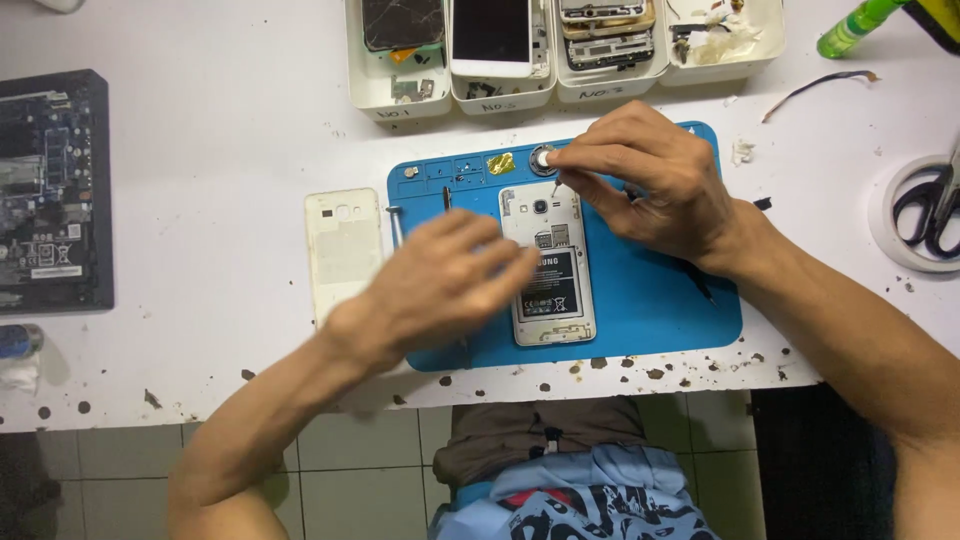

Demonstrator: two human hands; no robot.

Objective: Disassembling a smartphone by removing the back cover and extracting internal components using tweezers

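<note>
The left hand point(435, 285) is motion-blurred and hides the phone's point(548, 265) left edge. Scissors point(930, 205) at the table's point(220, 150) right edge are cut off; the right hand point(655, 175) covers its tool.

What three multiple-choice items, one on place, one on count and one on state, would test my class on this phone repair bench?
1. Where does the detached back cover lie?
A. on the white table, left of the blue mat
B. inside a tray
C. on top of the phone

2. How many white trays stand in the row at the far edge?
A. two
B. four
C. six

3. In what state is the phone on the blue mat?
A. sealed, screen up
B. face down, back off, battery showing
C. snapped in two

Answers:
1 A: the cover rests on bare table beside the mat's left edge.
2 B: four trays stand side by side, holding phone parts.
3 B: the battery and camera lens are exposed. The left hand hovers at its left edge and the right hand pinches something small by a round dish.
</note>
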